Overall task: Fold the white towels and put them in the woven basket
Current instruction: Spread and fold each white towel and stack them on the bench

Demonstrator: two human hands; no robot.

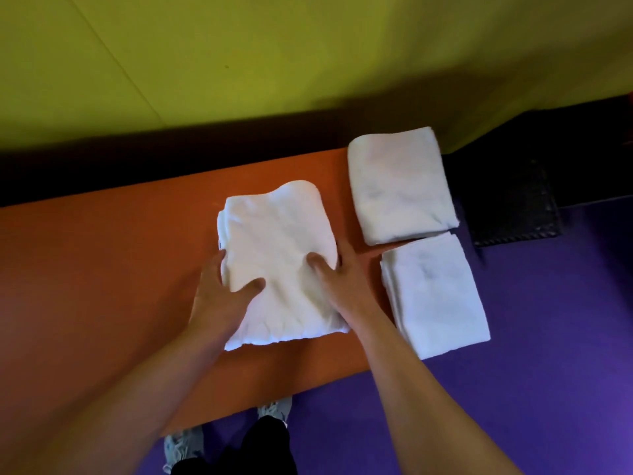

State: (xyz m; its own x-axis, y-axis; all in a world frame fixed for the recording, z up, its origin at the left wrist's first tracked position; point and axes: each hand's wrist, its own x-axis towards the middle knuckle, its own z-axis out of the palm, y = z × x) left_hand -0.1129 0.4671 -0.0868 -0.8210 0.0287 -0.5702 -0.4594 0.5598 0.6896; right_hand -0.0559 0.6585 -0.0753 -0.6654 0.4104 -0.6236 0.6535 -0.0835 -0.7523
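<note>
A folded white towel (277,241) lies in the middle of the orange table (102,269). My left hand (222,296) grips its left near edge, thumb on top and fingers under the side. My right hand (337,279) grips its right edge the same way. Two more folded white towels sit at the table's right end: one at the far side (400,186), one nearer (435,296) that overhangs the edge. A dark woven basket (513,204) stands on the floor just right of the table, dim and hard to make out.
A yellow-green wall (239,56) runs behind the table. The floor (531,371) is purple. My shoes (274,407) and dark trousers show below the table's near edge.
</note>
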